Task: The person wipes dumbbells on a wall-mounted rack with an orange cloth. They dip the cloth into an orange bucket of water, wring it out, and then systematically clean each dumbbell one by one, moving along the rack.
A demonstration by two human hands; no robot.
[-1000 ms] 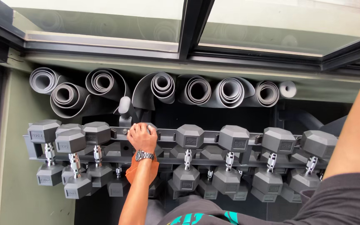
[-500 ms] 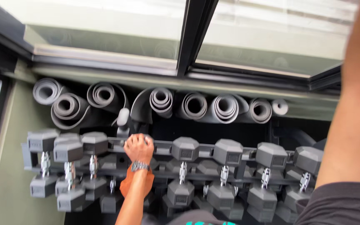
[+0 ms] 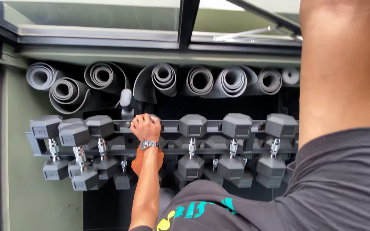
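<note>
Since the earlier frames my view has swung left and closer, so the arm on the right now fills far more of the picture, while my left hand (image 3: 145,127) has stayed clenched at the same spot on the dumbbell rack (image 3: 210,126). It looks wrapped around the head of a grey hex dumbbell (image 3: 156,119) on the upper rail; an orange one (image 3: 138,159) shows just behind my wrist, below the wristwatch (image 3: 149,144). The other hex dumbbells (image 3: 236,126) sit side by side with handles across the two rails, heads hanging outside them, which I judge keeps them from rolling. Rolled grey mats (image 3: 163,78) are stacked end-on along the ledge above, out of the way. My right arm (image 3: 343,68) rises out of frame, so I cannot tell what that hand is doing.
</note>
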